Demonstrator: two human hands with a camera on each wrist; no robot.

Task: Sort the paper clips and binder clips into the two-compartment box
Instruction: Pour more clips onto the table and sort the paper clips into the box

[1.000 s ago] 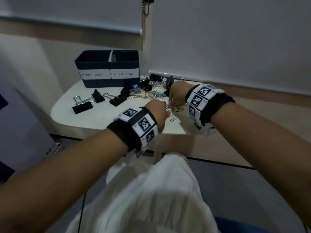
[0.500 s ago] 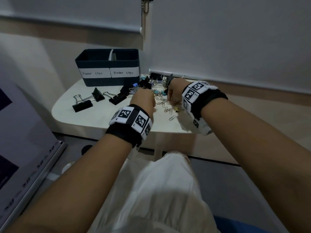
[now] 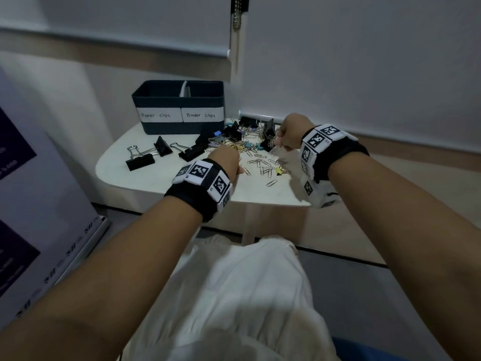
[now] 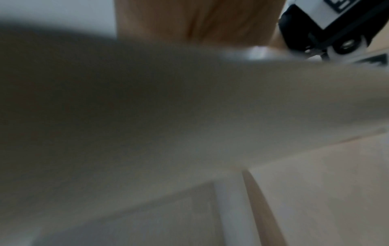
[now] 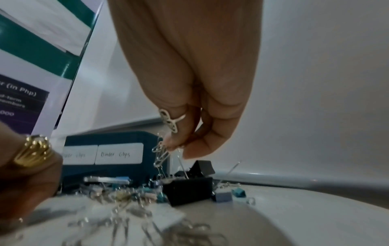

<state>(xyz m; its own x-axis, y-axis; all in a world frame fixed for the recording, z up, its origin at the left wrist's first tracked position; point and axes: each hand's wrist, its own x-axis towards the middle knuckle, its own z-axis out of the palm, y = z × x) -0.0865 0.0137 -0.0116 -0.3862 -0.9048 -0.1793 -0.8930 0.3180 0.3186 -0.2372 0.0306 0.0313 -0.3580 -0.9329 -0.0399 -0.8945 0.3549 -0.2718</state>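
Observation:
The dark blue two-compartment box (image 3: 178, 100) stands at the table's back left, labelled "Paper clips" on the left and "Binder clips" on the right. A mixed pile of binder clips (image 3: 250, 139) lies to its right, and loose paper clips (image 3: 265, 168) are spread in front. My right hand (image 3: 279, 144) is raised over the pile and pinches a few silver paper clips (image 5: 161, 154) between thumb and fingertips (image 5: 179, 149). My left hand (image 3: 229, 162) rests curled on the table at the pile's near edge. Its fingers are hidden, and the left wrist view is only blur.
Two large black binder clips (image 3: 140, 161) (image 3: 191, 152) lie apart on the small white table (image 3: 156, 186), left of the pile. A printed banner (image 3: 31, 204) stands at the left. Window blinds and a bead chain (image 3: 235, 19) hang behind. My lap is below the table's near edge.
My right hand has risen from the table towards the back of the pile, with paper clips pinched. My left hand has moved left, away from the right hand.

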